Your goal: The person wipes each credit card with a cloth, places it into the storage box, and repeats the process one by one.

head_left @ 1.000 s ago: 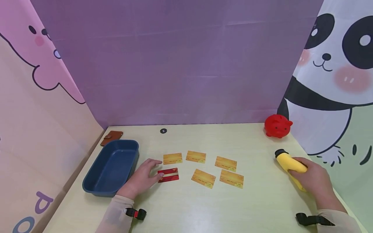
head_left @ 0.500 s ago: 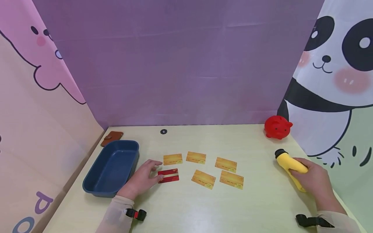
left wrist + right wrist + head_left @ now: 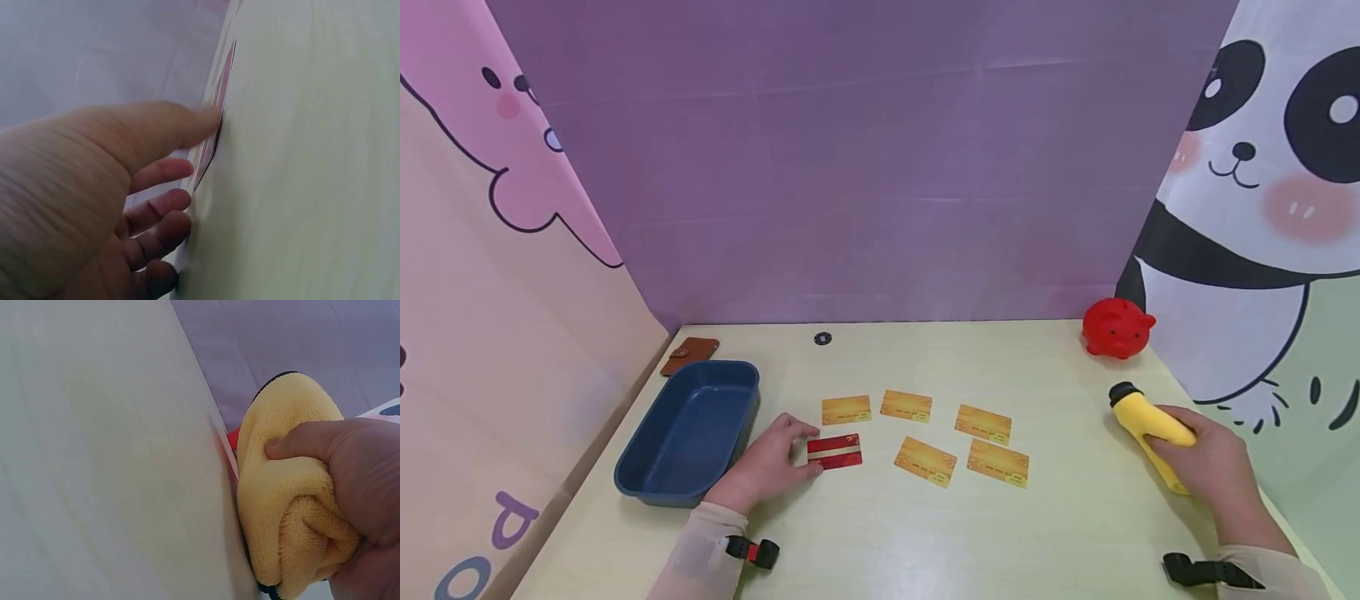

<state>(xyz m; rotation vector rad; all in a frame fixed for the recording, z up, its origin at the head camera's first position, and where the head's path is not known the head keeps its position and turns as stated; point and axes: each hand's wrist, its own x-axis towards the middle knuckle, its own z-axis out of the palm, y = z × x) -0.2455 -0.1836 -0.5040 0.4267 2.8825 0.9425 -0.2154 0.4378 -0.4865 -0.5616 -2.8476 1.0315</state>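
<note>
A red card (image 3: 835, 452) with a pale stripe lies flat on the table. My left hand (image 3: 765, 467) is at its left end, the thumb at the near corner and the forefinger by the far corner. In the left wrist view, the thumb (image 3: 169, 128) touches the card (image 3: 215, 115), while the other fingers are slightly bent and hold nothing. On the right side, my right hand (image 3: 1210, 458) grips a folded yellow cloth (image 3: 1150, 423) with black edging. The right wrist view shows the thumb pressed into this fluffy cloth (image 3: 275, 500); part of it is hidden by the hand.
Several gold cards (image 3: 925, 461) lie mid-table. Left of the left hand stands a blue basin (image 3: 688, 433), with a brown wallet (image 3: 691, 354) behind it. A small black disc (image 3: 823, 338) lies near the back edge. A red piggy bank (image 3: 1117, 328) stands at back right.
My left thumb has slid from the red card's face toward its near left corner, and the gap between thumb and forefinger is a bit wider. The right hand stays nearly still with the cloth.
</note>
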